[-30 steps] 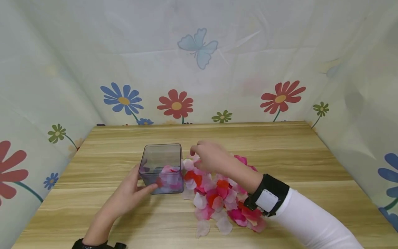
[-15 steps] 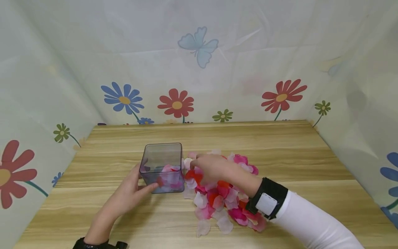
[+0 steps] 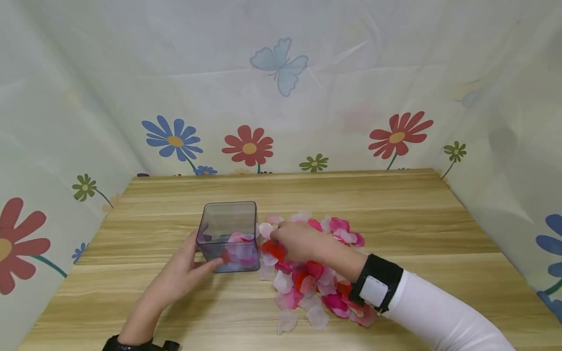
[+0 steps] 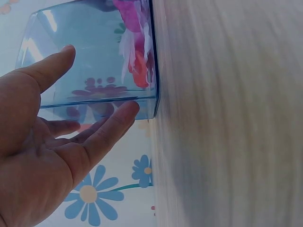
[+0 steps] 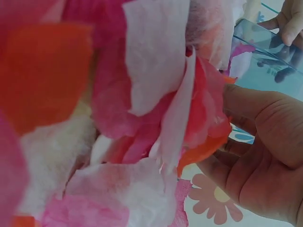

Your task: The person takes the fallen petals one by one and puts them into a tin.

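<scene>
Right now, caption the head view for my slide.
Left hand against a see-through box holding some petals; right hand at the loose petal pile beside it.

High forward-down head view, close low wrist views, box [image 3: 227,243] in all

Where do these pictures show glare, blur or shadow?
Left wrist: white streaks of glare on the box, everything turned sideways; right wrist: the nearest petals look soft-edged, out of focus; head: fairly even light, with a soft shadow on the table near the left hand.
</scene>
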Demonstrator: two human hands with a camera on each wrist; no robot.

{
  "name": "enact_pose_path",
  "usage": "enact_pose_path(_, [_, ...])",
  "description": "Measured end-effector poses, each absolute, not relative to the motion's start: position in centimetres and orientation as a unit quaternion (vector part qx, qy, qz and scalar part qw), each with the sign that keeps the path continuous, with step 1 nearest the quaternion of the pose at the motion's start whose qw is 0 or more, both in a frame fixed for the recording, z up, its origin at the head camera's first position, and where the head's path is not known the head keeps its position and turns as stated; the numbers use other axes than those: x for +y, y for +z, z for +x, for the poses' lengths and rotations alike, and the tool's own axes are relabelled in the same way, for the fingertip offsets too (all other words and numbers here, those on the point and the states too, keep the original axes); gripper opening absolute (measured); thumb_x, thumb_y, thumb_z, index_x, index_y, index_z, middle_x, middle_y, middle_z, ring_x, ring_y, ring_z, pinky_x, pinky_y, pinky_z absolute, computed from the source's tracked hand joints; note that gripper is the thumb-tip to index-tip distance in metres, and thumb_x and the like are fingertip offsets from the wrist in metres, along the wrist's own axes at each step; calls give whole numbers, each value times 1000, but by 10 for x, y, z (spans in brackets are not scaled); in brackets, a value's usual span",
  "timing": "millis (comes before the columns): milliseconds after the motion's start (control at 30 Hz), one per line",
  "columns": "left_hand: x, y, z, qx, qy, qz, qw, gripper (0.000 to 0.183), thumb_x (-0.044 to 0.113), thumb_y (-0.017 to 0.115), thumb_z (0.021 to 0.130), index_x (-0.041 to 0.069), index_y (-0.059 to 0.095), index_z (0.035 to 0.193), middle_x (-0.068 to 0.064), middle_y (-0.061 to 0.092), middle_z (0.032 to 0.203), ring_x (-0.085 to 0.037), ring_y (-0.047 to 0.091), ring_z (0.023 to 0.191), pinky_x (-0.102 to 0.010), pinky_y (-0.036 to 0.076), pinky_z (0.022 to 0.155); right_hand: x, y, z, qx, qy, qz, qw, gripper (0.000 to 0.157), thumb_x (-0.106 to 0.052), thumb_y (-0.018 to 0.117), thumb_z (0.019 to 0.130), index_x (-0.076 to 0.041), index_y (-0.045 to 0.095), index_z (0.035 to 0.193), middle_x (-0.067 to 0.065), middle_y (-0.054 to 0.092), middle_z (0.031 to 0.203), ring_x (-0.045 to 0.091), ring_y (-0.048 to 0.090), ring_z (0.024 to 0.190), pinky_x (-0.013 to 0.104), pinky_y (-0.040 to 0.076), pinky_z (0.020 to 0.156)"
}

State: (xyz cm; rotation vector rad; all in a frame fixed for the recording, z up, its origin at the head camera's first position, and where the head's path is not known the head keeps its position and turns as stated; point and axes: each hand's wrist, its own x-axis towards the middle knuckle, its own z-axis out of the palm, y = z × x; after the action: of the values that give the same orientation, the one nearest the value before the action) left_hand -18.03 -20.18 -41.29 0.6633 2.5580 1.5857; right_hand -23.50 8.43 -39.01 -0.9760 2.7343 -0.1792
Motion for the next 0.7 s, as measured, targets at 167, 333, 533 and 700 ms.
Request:
enact_pose_path(167, [-202,-414,-181,825,521,219,31,73,8,72,91,21,30,150,-12,42,135,-38,52,118,-27,55,77,85,-392,-235,931,-92,-332,121,20,-3,76,83,-15,69,97,-6,55,79,12,54,70,14,46,58])
enact_pose_path(333, [-202,-415,-181,825,519,221,28,73,7,72,91,22,30,149,-12,42,135,-37,52,118,-27,55,77,87,-393,-235,929,-116,-330,118,18,0,74,84,-16,68,86,-8,53,70,12,53,66,13,45,56])
enact_pose_path(533, [-201,-415,-181,823,521,223,28,73,5,71,91,21,31,149,-13,41,136,-38,51,118,-27,55,77,89,-391,-236,930,-133,-321,120,18,0,76,83,-17,70,85,-9,54,70,12,54,66,14,46,55])
enact_pose_path(700, [-201,-415,-180,823,522,223,29,72,5,71,91,21,31,149,-12,42,135,-37,51,118,-27,55,77,92,-387,-236,927,-156,-322,114,16,0,74,84,-16,71,87,-10,55,71,11,54,66,15,46,56])
